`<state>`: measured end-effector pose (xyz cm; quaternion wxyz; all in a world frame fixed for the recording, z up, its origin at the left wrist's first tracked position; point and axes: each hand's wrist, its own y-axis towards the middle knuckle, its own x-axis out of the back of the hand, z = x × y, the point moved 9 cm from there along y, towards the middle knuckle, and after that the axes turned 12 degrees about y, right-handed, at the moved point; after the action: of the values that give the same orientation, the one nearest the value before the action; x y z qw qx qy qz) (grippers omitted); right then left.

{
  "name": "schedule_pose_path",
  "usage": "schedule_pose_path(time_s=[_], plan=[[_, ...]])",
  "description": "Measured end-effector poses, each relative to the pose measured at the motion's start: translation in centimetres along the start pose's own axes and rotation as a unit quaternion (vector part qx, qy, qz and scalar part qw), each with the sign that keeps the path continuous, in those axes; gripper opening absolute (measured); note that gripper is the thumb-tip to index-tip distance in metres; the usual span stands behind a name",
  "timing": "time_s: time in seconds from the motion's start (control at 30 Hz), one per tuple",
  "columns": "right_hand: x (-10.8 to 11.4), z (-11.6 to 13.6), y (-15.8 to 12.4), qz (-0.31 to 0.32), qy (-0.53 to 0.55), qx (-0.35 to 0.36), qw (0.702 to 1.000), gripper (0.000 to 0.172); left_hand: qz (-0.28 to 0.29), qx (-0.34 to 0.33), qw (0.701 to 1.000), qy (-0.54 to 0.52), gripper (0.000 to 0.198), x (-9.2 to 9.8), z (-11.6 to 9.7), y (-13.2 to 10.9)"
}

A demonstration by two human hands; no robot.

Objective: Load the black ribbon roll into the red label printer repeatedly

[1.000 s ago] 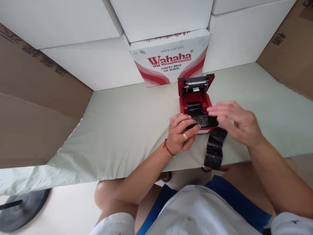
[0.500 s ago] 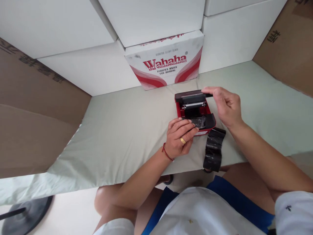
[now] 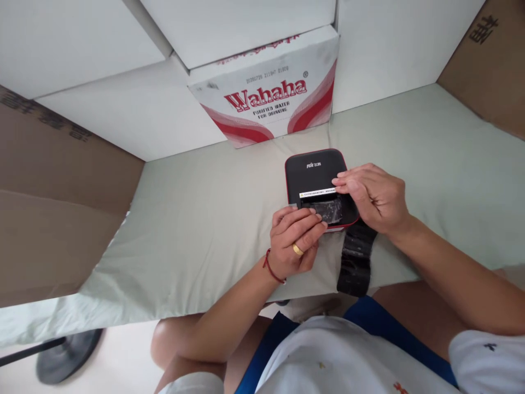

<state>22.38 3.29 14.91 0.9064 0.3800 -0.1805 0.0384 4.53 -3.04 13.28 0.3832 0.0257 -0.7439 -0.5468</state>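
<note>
A small label printer [image 3: 314,172] with a black top and red edge sits on the cloth, its lid down. My left hand [image 3: 296,238], with a ring and a red wrist string, grips the printer's front left. Its fingers are closed and press on a shiny black strip [image 3: 328,210] at the front opening; the thumb is mostly hidden. My right hand [image 3: 377,197] is at the lid's right side, fingertips together on the top near a white sticker [image 3: 318,192]. Another length of wavy black strip [image 3: 355,262] hangs over the table's front edge.
A white and red water carton [image 3: 266,98] stands behind the printer, against white boxes [image 3: 123,109]. Brown cardboard [image 3: 61,208] walls the left side, and more cardboard [image 3: 484,71] the right. A pale green cloth [image 3: 197,219] covers the table. A round black base [image 3: 68,355] is on the floor.
The printer's lid has swung down from raised, hiding the roller inside. My right hand has moved from the raised lid's edge to its top. My left hand stays at the front.
</note>
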Motion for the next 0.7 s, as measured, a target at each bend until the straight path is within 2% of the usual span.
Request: schedule_pose_path(time_s=[0.13,0.27,0.33,0.43,0.53,0.6,0.7], plan=[[-0.1,-0.1,-0.8,-0.008,0.006,-0.003,1.000,0.027,0.005,0.003,1.000,0.000,0.040,0.0,0.1,0.2],[-0.6,1.1,-1.7,0.012,0.030,0.046,0.998,0.021,-0.003,0.041,0.997,-0.072,0.045,0.1,1.1,-0.3],[-0.8,2.1,-2.1,0.026,0.043,0.083,0.995,0.021,-0.044,0.110,0.986,-0.121,0.045,0.4,3.0,-1.0],[-0.7,3.2,-2.4,0.024,0.050,0.119,0.991,0.022,-0.090,0.256,0.947,-0.170,0.047,-0.2,7.1,-2.7],[-0.6,3.4,-2.4,0.032,0.048,0.117,0.992,0.023,-0.032,0.348,0.902,-0.254,0.066,-2.8,10.1,-3.9],[-0.7,3.2,-2.4,0.044,0.037,0.104,0.993,0.025,0.012,0.368,0.884,-0.289,0.076,-4.2,11.0,-4.2],[-0.7,3.0,-2.4,0.051,0.011,0.099,0.994,0.028,0.071,0.362,0.872,-0.322,0.083,-5.5,11.1,-4.2]])
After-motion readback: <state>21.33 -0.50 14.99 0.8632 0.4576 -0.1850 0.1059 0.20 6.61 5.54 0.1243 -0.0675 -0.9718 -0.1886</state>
